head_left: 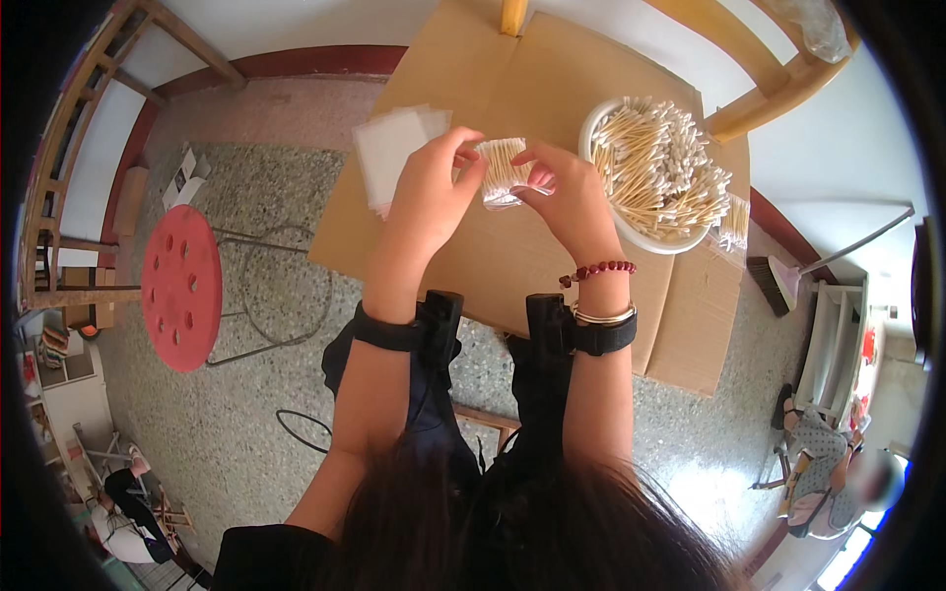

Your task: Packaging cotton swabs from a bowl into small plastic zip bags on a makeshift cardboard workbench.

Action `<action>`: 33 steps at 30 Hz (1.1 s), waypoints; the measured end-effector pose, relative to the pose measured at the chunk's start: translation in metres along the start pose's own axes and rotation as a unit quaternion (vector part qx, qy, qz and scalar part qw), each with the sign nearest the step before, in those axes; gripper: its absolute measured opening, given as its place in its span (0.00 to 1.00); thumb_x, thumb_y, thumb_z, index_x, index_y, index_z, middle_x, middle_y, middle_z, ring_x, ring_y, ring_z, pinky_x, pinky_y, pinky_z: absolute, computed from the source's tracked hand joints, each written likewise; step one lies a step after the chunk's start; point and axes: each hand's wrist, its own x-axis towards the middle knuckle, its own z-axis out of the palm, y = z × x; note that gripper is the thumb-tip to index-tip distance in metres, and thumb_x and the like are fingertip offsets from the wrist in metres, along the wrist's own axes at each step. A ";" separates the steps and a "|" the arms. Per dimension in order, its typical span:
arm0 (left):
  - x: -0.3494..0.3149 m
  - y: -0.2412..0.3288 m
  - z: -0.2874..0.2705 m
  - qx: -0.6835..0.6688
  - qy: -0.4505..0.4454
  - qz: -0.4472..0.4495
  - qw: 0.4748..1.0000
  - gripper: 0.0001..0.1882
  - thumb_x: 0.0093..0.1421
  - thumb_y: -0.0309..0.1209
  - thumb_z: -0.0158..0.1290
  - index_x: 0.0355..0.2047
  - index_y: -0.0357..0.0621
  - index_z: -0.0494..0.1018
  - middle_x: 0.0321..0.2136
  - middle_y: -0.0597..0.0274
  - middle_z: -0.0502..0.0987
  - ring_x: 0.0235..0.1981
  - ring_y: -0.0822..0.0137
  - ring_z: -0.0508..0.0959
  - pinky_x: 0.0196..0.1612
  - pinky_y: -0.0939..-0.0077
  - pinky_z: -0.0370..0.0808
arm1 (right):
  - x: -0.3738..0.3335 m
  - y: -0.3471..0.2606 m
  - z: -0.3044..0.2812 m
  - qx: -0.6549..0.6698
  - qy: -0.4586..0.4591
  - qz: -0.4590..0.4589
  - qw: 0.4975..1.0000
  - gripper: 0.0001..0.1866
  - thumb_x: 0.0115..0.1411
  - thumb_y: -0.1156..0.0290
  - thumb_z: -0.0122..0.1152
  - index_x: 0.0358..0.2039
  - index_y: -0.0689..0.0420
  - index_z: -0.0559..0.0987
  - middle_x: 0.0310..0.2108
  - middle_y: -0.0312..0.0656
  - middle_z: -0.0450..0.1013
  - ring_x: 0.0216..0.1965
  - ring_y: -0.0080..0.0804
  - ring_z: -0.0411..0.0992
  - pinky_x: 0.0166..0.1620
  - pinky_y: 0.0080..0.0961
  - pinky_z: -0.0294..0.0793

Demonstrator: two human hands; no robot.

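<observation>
A small clear plastic bag of cotton swabs (504, 169) is between my two hands, above the cardboard. My left hand (437, 179) has its thumb and fingers curled at the bag's left edge. My right hand (570, 193) pinches the right side, with loose clear film under its thumb. Right of my right hand, a round white tub (631, 232) is heaped with loose wooden-stick cotton swabs (658, 163). A stack of flat clear bags (386, 153) lies beyond my left hand. Another filled bag of swabs (734, 223) lies at the tub's right side.
Flattened cardboard (483, 266) covers the work surface. A wooden chair back (759, 113) rises at the far right. A red round stool (181, 288) stands on the floor to the left. A broom (774, 284) and a seated person (828, 473) are at the right; another person (128, 517) sits lower left.
</observation>
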 end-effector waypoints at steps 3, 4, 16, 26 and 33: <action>-0.001 -0.008 0.009 0.101 0.004 0.085 0.991 0.18 0.53 0.27 0.57 0.45 0.39 0.71 0.38 0.52 0.76 0.42 0.58 0.75 0.43 0.68 0.71 | -0.001 0.003 0.001 -0.017 -0.013 -0.001 1.000 0.15 0.42 0.79 0.67 0.33 0.58 0.77 0.25 0.44 0.74 0.30 0.41 0.74 0.37 0.33 0.72; -0.002 -0.007 0.011 0.101 0.004 0.085 0.991 0.18 0.53 0.27 0.57 0.45 0.39 0.71 0.38 0.52 0.76 0.42 0.58 0.75 0.43 0.68 0.71 | -0.002 0.006 0.002 -0.028 -0.020 0.005 0.999 0.16 0.42 0.79 0.67 0.34 0.58 0.77 0.25 0.43 0.73 0.30 0.37 0.73 0.37 0.30 0.72; -0.016 -0.005 0.025 0.210 -0.085 0.094 0.970 0.23 0.51 0.24 0.57 0.49 0.39 0.69 0.53 0.46 0.66 0.53 0.47 0.66 0.56 0.61 0.65 | -0.011 0.016 -0.005 -0.082 -0.106 0.068 0.989 0.33 0.42 0.72 0.71 0.50 0.56 0.68 0.33 0.44 0.73 0.35 0.37 0.73 0.40 0.31 0.73; -0.016 -0.001 0.030 0.228 -0.099 0.066 0.967 0.24 0.52 0.23 0.54 0.52 0.42 0.67 0.54 0.46 0.64 0.54 0.47 0.65 0.56 0.60 0.65 | -0.008 0.004 -0.017 0.066 -0.003 0.189 0.980 0.16 0.51 0.69 0.61 0.41 0.62 0.76 0.20 0.47 0.74 0.25 0.39 0.76 0.31 0.32 0.74; -0.015 -0.006 0.026 0.224 -0.079 0.089 0.967 0.20 0.54 0.24 0.54 0.48 0.40 0.70 0.52 0.46 0.66 0.52 0.47 0.66 0.55 0.60 0.65 | -0.003 0.002 -0.032 -0.073 0.181 0.161 0.967 0.13 0.52 0.71 0.58 0.37 0.63 0.77 0.21 0.49 0.75 0.26 0.39 0.77 0.31 0.31 0.74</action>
